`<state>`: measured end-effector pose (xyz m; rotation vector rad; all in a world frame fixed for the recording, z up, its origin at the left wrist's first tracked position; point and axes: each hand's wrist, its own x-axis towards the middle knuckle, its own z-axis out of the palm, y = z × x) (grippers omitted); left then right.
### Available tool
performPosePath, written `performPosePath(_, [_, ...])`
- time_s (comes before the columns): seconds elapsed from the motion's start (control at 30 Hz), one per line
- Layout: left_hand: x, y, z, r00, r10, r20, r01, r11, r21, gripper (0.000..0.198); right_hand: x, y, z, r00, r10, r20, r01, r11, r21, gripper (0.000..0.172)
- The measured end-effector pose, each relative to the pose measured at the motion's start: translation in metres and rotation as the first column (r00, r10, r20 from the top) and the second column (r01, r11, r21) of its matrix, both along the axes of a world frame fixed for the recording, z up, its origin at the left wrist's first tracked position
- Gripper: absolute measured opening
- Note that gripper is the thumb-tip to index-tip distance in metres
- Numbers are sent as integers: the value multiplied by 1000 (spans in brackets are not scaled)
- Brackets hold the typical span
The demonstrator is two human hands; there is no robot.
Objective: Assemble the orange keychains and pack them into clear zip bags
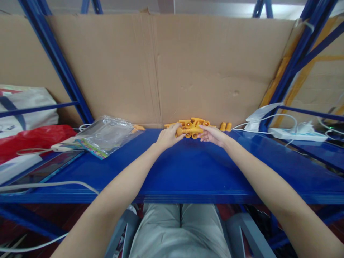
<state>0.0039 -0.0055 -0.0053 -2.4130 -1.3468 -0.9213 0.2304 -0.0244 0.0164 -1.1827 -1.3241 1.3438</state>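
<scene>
Orange-yellow plastic toy parts (189, 134), several with round cup-like ends, are bunched together near the back of the blue shelf. My left hand (168, 137) comes in from the left, its fingers closed on one side of the bunch. From the other side, my right hand (213, 135) pinches a part between thumb and fingers, with the remaining fingers curled below. Whether the two hands grip one joined piece or separate ones cannot be made out. Just right of my right hand stand two small yellow plastic pieces (226, 126).
A clear plastic bag (107, 132) with a yellow part near its end lies left on the blue shelf (172, 172). Further left are a tablet-like panel (45, 168) and a red bag (34, 139). Cardboard (215, 68) stands behind. A white power strip (298, 134) with cables sits right.
</scene>
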Motion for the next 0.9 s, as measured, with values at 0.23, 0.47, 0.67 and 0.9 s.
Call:
performPosePath(0.23, [-24, 17, 2, 953, 298, -60, -304, 925, -229, 41, 5, 4, 2, 988, -123, -92, 125, 992, 19, 21])
performPosePath(0.47, [-80, 44, -15, 695, 702, -155, -693, 596, -406, 59, 2, 1, 2, 986, -159, -58, 160, 987, 12, 20])
performPosePath(0.67, [-99, 52, -27, 628, 776, -62, -687, 515, -513, 74, 0, -3, 4, 983, -176, -51, 177, 984, 21, 18])
performPosePath(0.9, [-111, 62, -27, 658, 753, -13, -673, 580, -458, 71, 2, -1, 4, 986, -158, -42, 161, 985, 64, 19])
